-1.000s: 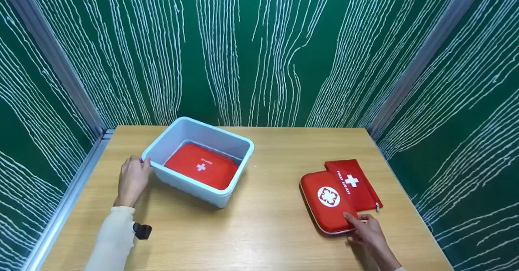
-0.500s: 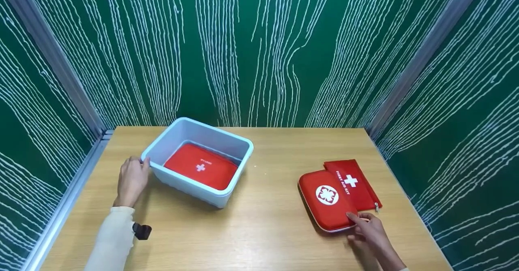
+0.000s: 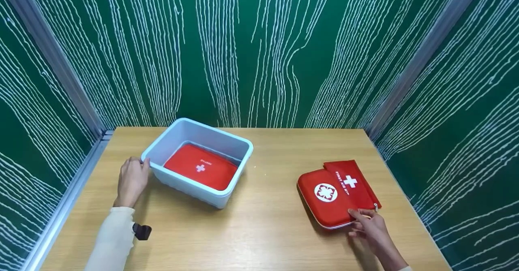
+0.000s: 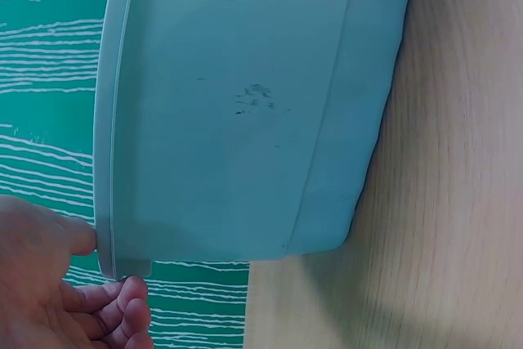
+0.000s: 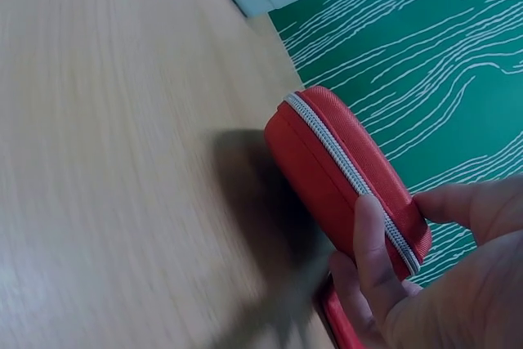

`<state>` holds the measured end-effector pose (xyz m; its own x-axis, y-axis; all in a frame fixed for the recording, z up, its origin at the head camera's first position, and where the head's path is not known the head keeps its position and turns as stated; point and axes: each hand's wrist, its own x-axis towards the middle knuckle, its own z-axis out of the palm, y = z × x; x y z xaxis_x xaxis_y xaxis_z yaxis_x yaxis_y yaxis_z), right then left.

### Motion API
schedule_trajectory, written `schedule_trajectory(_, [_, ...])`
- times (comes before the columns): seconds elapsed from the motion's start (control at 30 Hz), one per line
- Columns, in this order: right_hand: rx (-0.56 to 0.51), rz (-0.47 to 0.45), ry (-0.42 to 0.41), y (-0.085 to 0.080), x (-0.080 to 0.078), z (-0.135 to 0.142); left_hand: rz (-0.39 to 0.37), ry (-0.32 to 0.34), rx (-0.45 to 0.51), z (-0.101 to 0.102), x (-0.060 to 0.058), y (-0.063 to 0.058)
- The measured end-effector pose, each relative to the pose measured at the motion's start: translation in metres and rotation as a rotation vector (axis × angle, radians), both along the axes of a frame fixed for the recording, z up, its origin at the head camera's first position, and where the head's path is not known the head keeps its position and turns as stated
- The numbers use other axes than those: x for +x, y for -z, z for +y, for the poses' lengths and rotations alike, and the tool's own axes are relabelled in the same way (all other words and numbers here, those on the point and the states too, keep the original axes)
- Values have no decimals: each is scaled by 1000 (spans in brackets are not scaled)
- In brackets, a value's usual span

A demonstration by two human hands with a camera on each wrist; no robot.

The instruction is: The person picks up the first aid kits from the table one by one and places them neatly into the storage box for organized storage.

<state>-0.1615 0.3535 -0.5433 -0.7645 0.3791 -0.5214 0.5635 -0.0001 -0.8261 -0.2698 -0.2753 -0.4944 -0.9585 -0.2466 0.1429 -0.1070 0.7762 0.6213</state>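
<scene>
On the right of the head view, a red zippered first aid case (image 3: 324,210) with a white round emblem overlaps a flat red first aid pouch (image 3: 357,190). My right hand (image 3: 372,228) pinches the case's near right corner between thumb and fingers. In the right wrist view, fingers lie against the zipper side of the case (image 5: 327,153), and a dark shadow falls beneath it. On the left stands a light blue plastic bin (image 3: 186,188). My left hand (image 3: 133,180) pinches the bin's left corner rim. Another red first aid item (image 3: 215,176) lies flat inside the bin.
Everything rests on a wooden table (image 3: 259,230). Green panels with white wavy lines (image 3: 259,60) stand behind it and at both sides, with metal posts (image 3: 425,56) at the corners. Bare tabletop lies between the bin and the case.
The case in my right hand has shifted slightly up and left, covering a bit more of the pouch. My left hand and the bin have stayed practically still.
</scene>
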Motion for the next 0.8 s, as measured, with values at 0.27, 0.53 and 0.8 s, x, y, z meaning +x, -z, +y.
schedule_trajectory(0.27, [-29, 12, 22, -1, -1, 0, -47, -12, 31, 1, -1, -2])
schedule_trajectory(0.53, [-94, 54, 9, -4, -5, -1, -8, 6, 25, 0, 1, -1])
schedule_trajectory(0.8, [-124, 87, -17, -17, -11, -4, -10, 5, 35, 0, 1, -1])
